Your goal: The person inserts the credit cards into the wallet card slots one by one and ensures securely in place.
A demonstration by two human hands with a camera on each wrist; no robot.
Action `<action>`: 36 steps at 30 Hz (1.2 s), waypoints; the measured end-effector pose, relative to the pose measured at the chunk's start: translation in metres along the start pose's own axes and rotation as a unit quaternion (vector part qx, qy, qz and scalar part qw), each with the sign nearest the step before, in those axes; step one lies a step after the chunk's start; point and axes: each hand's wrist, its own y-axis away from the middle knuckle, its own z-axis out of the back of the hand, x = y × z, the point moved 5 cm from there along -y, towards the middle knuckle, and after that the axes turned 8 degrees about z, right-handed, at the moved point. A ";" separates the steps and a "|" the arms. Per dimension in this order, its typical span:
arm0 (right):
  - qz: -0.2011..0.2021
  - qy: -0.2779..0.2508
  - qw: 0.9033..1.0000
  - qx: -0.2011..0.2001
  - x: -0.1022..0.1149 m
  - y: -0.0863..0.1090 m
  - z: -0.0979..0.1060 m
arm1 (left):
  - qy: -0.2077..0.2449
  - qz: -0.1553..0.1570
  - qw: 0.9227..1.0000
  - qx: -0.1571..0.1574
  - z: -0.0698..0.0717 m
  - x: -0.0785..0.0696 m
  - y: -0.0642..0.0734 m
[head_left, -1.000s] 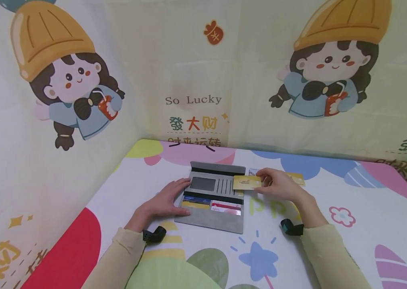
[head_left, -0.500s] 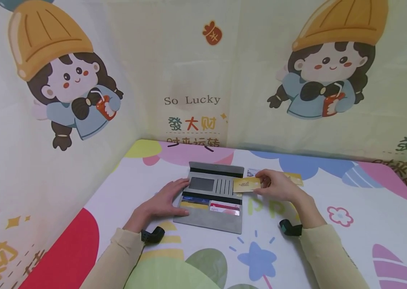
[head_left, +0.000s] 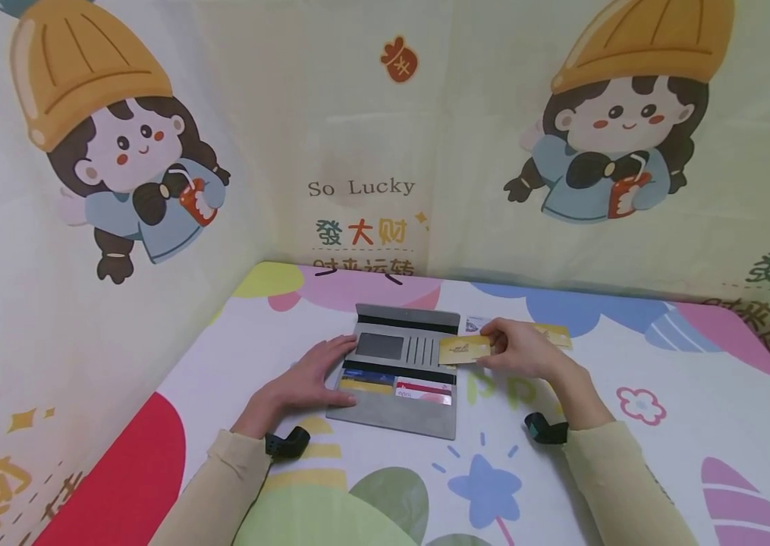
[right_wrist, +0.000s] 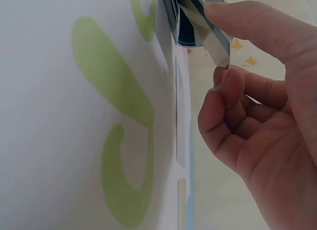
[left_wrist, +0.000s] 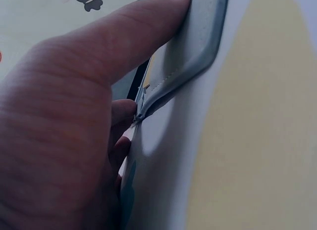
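A grey wallet (head_left: 391, 421) lies unfolded on the table, with narrow card slots and a dark window panel on its middle section. Two groups of cards sit in its lower pockets: blue and yellow cards (head_left: 367, 381) at left, red and white cards (head_left: 423, 390) at right. My left hand (head_left: 309, 375) rests along the wallet's left edge, thumb on the lower flap in the left wrist view and fingers beside the edge. My right hand (head_left: 524, 350) pinches a gold card (head_left: 461, 350) between thumb and fingers, its left end overlapping the wallet's right side by the slots.
Behind the right hand lie a white card (head_left: 475, 324) and another gold card (head_left: 557, 335) on the patterned tabletop (head_left: 562, 485). A printed cloth wall (head_left: 357, 136) rises at the table's back and left. Each wrist wears a black strap device (head_left: 546, 429).
The gold card in the right hand has tilted slightly and sits a little lower against the wallet's slots. The left hand stays at the wallet's edge; the whole view has shifted slightly.
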 end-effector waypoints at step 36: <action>0.001 -0.029 1.000 -0.008 -0.001 0.002 -0.003 | 0.001 -0.005 1.000 -0.002 0.001 -0.001 0.001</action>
